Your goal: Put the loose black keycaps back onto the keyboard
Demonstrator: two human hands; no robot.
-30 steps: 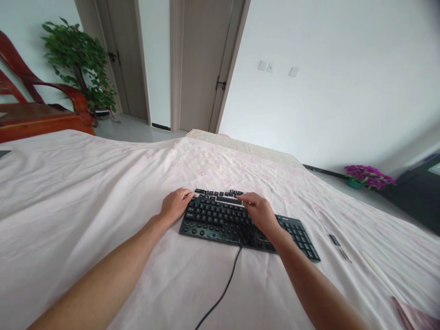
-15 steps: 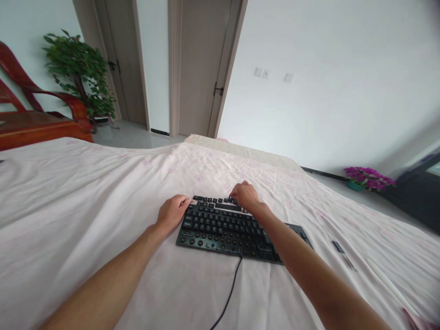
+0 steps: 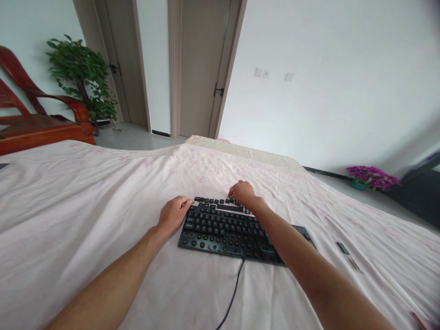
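white walls (image 3: 326, 91) | two doors (image 3: 197, 68) | red wooden chair (image 3: 37, 123) | green plant (image 3: 84, 82) | purple flowers (image 3: 373, 177)

L hand (image 3: 173, 213) bare | R hand (image 3: 243, 193) bare | forearms unsleeved, no rings/watch

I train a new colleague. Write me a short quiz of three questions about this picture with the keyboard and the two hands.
1. True or false: the left hand rests at the left end of the keyboard.
2. The right hand is at which part of the keyboard? A) far edge B) near edge C) off it
3. Fill in: the keyboard's cable runs over the ____ sheet, toward the camera.

Key: 1 true; 2 A; 3 pink
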